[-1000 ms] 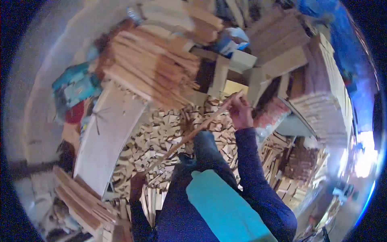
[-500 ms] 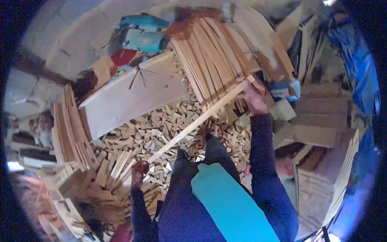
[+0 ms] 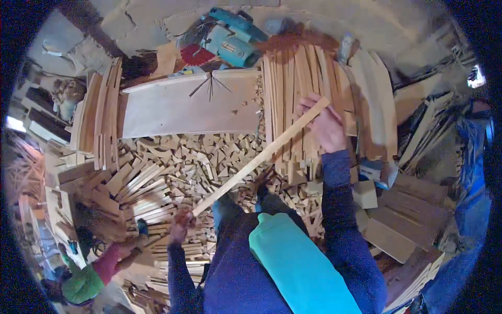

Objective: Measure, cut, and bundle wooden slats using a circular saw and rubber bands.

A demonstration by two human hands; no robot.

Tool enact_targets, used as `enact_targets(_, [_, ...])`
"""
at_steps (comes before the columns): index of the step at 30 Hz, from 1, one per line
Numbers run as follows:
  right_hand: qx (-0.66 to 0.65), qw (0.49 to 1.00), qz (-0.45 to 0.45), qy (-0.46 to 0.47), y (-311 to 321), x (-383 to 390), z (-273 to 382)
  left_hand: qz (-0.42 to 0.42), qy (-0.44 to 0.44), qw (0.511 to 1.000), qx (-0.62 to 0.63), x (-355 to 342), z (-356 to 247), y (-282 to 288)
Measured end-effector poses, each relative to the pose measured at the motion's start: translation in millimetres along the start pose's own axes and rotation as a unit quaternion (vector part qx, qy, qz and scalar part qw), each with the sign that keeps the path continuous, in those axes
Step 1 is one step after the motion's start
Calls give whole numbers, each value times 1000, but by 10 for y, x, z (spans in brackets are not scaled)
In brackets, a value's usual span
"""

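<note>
A long, narrow wooden strip (image 3: 261, 157) slants across in front of me, its far right end higher up in the picture. My left hand (image 3: 181, 226) is closed round its near left end. My right hand (image 3: 328, 131) holds the strip close to the other end, fingers partly stretched behind it and palm toward me. Below the strip lies a heap of small wooden offcuts (image 3: 183, 157). Past my right hand stands a stack of long wooden strips (image 3: 290, 73).
A pale worktop (image 3: 193, 110) with a slotted saw position lies ahead, a teal power saw (image 3: 230, 44) behind it. More boards (image 3: 107, 115) stand at left. At lower left another person (image 3: 86, 280) in green and pink bends near piled strips. Flat boards (image 3: 397, 225) lie at right.
My view has swung, so the worktop and stacks sit differently and another person now shows at lower left. Both hands still hold the strip at much the same slant.
</note>
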State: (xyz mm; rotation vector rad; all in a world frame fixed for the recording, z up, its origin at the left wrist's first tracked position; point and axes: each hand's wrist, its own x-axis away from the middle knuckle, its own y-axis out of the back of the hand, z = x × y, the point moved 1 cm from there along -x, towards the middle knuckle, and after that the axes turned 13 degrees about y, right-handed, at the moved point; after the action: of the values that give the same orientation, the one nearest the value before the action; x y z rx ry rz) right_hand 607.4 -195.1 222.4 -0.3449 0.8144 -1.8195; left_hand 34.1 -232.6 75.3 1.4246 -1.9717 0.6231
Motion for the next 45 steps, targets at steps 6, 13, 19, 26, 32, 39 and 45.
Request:
enact_targets(6, [108,992,55,18,-156,-28,71,96,85,969,213,-153,611,126])
enact_targets(13, [153,988,-19,1,-125,-81,-20,5,-129,987,-97,15,376,89])
enact_targets(19, [153,986,-66,-10,-110,-99,-152,-22,-39,998,-37,391,52,-309])
enact_targets(26, [23,992,-114,-37,58,386,-677,90,-112,977,-155,188,-841,-1643])
enact_targets(32, [30,976,-214,2,119,684,-174,80,-237,952,-178,-620,-1272,-2833])
enact_targets(39, [234,952,-185,69,123,974,518,-76,-363,896,-243,-2138,-996,-3548])
enact_targets(45, [188,948,-256,3,422,1205,564,-97,-274,908,-302,-2195,-1075,-3848])
